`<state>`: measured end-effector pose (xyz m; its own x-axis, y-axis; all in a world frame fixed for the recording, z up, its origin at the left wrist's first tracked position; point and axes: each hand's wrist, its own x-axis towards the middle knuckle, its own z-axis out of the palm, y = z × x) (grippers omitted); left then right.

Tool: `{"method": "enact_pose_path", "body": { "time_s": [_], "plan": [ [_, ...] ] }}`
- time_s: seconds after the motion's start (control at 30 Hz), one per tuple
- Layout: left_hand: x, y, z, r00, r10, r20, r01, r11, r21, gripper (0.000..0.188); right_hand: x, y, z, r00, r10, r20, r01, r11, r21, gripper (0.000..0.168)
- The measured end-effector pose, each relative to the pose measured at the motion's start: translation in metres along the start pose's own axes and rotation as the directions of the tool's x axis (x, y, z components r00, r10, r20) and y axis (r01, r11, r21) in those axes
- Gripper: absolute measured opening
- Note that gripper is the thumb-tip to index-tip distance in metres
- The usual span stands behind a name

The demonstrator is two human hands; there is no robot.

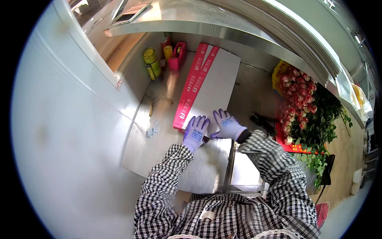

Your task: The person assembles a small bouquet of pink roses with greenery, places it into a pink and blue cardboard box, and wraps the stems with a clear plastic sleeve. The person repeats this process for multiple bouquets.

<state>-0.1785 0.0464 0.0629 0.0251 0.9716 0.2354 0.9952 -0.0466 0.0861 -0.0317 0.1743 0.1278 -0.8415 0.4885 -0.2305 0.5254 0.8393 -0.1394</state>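
A stack of white sheets with red printed strips down its left side lies lengthwise in front of me on the metal worktop. My left hand, in a lilac and purple work glove, rests palm down at the near left corner of the stack. Gloved the same way, my right hand lies over the near right part of the sheets with thumb and fingers spread. Neither hand appears to grip anything. The palms and whatever is under them are hidden. The red strips bear writing.
At the back left stand a green bottle, a yellow roll and a pink tape dispenser. Small metal strips lie left. Pink-and-white roses with leaves lie right, beside a black tool. A metal shelf overhangs the back.
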Motion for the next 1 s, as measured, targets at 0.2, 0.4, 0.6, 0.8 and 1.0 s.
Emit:
{"method": "enact_pose_path", "body": {
  "time_s": [0.2, 0.4, 0.6, 0.8, 1.0],
  "plan": [
    [-0.077, 0.012, -0.050, 0.901, -0.408, -0.147, 0.345, 0.880, -0.328, 0.053, 0.033, -0.018, 0.065, 0.995, 0.045, 0.093, -0.023, 0.973, -0.228, 0.102],
    [-0.044, 0.018, -0.118, 0.658, -0.717, -0.231, 0.197, 0.460, -0.866, 0.044, -0.068, 0.080, -0.138, 0.932, -0.271, -0.240, 0.305, 0.944, 0.121, 0.025],
    [0.030, 0.172, -0.151, 0.923, 0.298, 0.242, 0.210, 0.137, -0.968, 0.054, -0.378, 0.074, -0.240, 0.646, -0.690, 0.327, 0.529, 0.713, 0.459, 0.049],
    [0.014, 0.271, -0.007, 0.671, 0.523, 0.526, -0.314, 0.843, -0.438, 0.076, -0.400, 0.078, -0.162, 0.762, -0.552, 0.339, 0.346, 0.789, 0.507, 0.047],
    [0.002, 0.241, 0.078, 0.825, 0.559, 0.077, -0.469, 0.755, -0.459, 0.071, -0.295, 0.104, -0.314, 0.700, -0.616, -0.361, 0.713, 0.634, 0.301, 0.057]
  ]
}}
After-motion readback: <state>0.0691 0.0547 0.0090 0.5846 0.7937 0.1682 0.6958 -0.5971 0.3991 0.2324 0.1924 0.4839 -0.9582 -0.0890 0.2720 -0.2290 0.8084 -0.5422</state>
